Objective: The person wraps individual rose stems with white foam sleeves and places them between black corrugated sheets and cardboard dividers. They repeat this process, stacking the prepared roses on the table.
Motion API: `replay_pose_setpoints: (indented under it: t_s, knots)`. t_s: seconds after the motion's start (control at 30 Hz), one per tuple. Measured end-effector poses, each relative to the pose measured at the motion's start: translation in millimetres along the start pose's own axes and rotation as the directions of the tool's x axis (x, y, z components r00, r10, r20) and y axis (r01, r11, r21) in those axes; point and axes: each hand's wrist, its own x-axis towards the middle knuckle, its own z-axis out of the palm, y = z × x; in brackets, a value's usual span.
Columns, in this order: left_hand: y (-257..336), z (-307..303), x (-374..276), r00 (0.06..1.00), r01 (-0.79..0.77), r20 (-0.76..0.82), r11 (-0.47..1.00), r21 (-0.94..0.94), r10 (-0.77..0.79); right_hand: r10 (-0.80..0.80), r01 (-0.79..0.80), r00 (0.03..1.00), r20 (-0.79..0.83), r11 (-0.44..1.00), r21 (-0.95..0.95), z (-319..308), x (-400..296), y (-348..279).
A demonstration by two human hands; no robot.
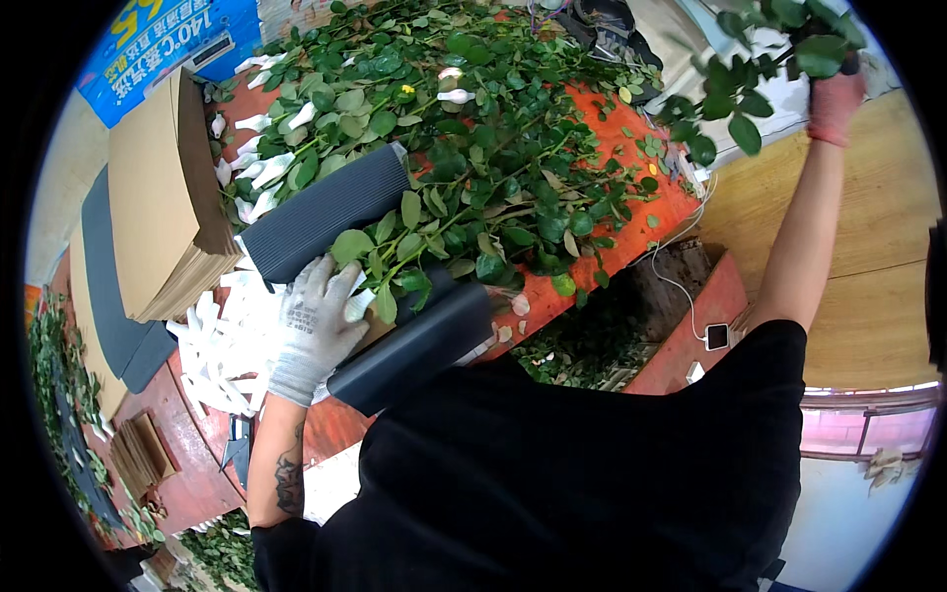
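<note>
My left hand, in a pale grey knit glove, lies at the lower end of a dark corrugated cardboard sheet. A white-netted flower bud shows between its thumb and forefinger; whether the hand grips it is unclear. Leafy rose stems run right from that bud, between the corrugated sheet and a smooth black folded sheet. At the upper right, my right hand, in a red glove, is raised away from the table and holds leafy stems. Leaves partly hide its fingers.
Many leafy stems with white-netted buds cover the red table. At left stand a stack of brown cardboard, white strips and a stapler-like tool. A white cable hangs off the table's right edge to a small device.
</note>
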Motion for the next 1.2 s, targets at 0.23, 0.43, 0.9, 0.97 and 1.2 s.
replay_pose_setpoints:
  t_s: [0.23,0.43,0.9,0.97,1.2]
  knots:
    - [-14.7,-9.0,-12.1,0.976,-0.018,-0.217,0.994,-0.109,-0.006,-0.525,0.163,0.673,0.520,0.792,0.589,30.2,-58.9,-211.5]
    - [-24.8,-20.2,-16.0,0.982,0.033,-0.166,0.943,-0.330,-0.092,-0.737,0.178,-0.126,0.664,0.641,0.746,99.0,-195.6,-329.3]
    - [-17.9,-8.6,-53.7,0.968,0.214,0.036,0.742,-0.635,-0.248,-0.780,0.212,0.344,0.523,0.607,0.766,131.2,-204.0,-356.6]
    - [-22.1,-16.2,-46.9,0.916,0.308,-0.035,0.757,-0.576,-0.399,-0.806,0.317,0.431,0.406,0.557,0.768,137.1,-233.5,-355.0]
    - [-34.7,5.3,-31.8,0.866,0.391,-0.113,0.802,-0.451,-0.486,-0.661,0.133,0.000,0.751,0.744,0.655,143.7,-212.8,-390.1]
